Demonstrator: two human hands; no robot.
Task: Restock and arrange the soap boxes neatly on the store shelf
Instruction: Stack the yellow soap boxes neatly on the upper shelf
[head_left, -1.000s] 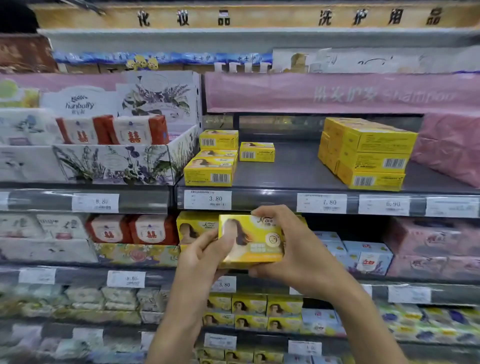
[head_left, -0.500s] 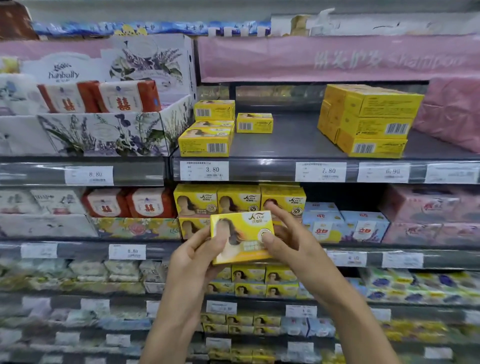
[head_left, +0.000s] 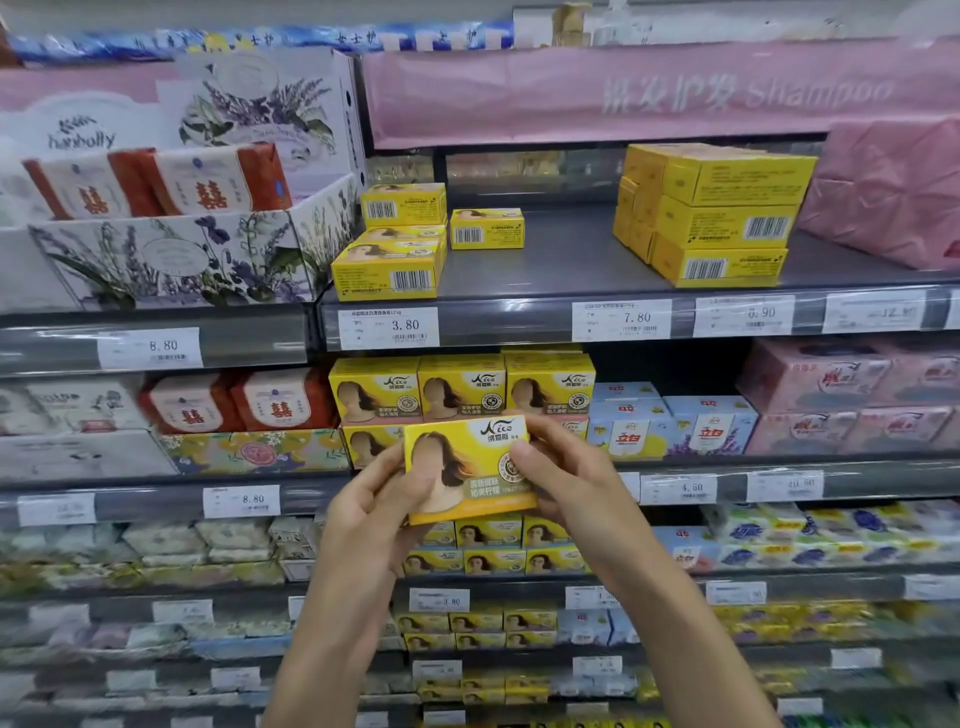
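A yellow soap box (head_left: 470, 470), front face toward me, is held between both hands in front of the second shelf. My left hand (head_left: 371, 501) grips its left end and my right hand (head_left: 563, 475) grips its right end. Directly behind it stands a row of three matching yellow soap boxes (head_left: 461, 387), with another yellow box (head_left: 370, 441) showing below them. On the upper shelf (head_left: 545, 260) lie a few more yellow soap boxes (head_left: 392, 260) flat at the left, with a single one (head_left: 487, 228) behind.
A stack of larger yellow boxes (head_left: 711, 213) sits at the upper shelf's right, beside pink packs (head_left: 893, 197). Blue and white soap boxes (head_left: 670, 421) stand right of the yellow row. A floral display carton (head_left: 171, 254) with red packs is upper left. Lower shelves hold more soaps.
The view has tilted down along the shelves, so the held box now sits in front of the second-shelf yellow row. Both hands keep their grip on it.
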